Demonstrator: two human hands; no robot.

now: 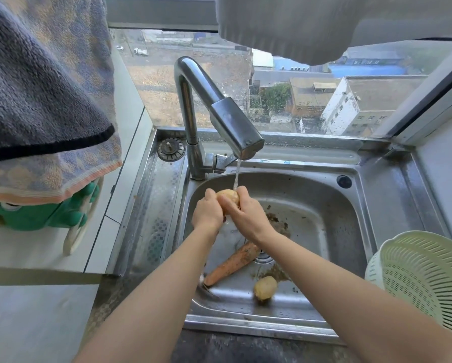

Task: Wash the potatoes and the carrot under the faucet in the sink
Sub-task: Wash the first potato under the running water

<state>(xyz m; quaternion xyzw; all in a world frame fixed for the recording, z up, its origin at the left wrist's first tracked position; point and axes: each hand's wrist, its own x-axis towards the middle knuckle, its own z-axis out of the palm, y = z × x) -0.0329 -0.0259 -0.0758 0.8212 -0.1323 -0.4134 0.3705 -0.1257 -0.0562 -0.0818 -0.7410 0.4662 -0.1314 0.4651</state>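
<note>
Water runs from the steel faucet (235, 127) onto a yellow potato (228, 196) held over the steel sink (324, 205). My left hand (206, 213) grips the potato from the left and my right hand (243, 213) grips it from the right, fingers curled round it. A muddy orange carrot (232, 263) lies on the sink floor below my arms, partly hidden by them. A second potato (265, 288) sits near the sink's front, next to the drain (265, 256).
A pale green colander (424, 279) stands on the counter at the right. A sink plug (171, 149) lies at the back left. Towels (44, 100) hang at the upper left over a green toy (49, 210). Dirt specks lie on the sink floor. A window is behind.
</note>
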